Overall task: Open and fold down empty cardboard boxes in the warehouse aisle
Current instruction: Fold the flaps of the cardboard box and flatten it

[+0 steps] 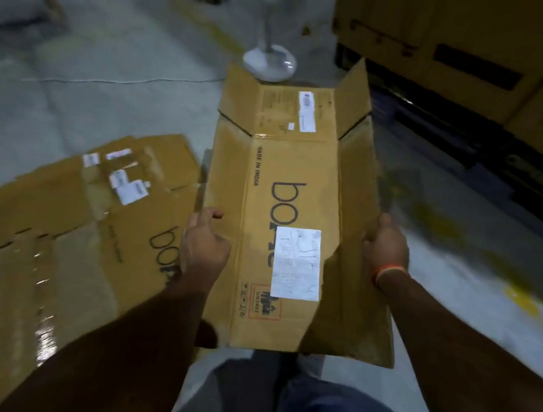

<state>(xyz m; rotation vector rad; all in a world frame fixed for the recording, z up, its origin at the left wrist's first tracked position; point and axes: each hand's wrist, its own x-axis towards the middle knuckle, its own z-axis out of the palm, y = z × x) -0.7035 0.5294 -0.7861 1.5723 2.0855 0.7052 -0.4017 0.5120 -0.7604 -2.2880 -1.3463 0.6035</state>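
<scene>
- Grey concrete floor (117, 57) with worn yellow paint marks is stretching along the aisle, and a stack of big yellow-brown cartons (491, 44) is standing beyond the far right corner of the box in hand.
- Box (287, 180), long and printed with dark lettering and a white label, is hanging in the air in front of the person's knees, partly flattened: its right side panel is standing up at an angle and its far end flaps are splaying open.
- Left hand (204, 245) is lying on the box's near left edge; its fingers are loosely curled and I cannot tell whether they are gripping the panel.
- Right hand (385, 246) is gripping the raised right panel, its fingers wrapped over the edge and hidden behind the cardboard.
- Left of the box, a pile of flattened boxes (89, 216) is lying on the floor, tape glinting on it.
- Beyond the box's far end, a white round base (270, 60) is resting on the floor.
- Judging by this, the flattening step is under way: next the right panel needs pressing down flat, then the box can go onto the pile.
</scene>
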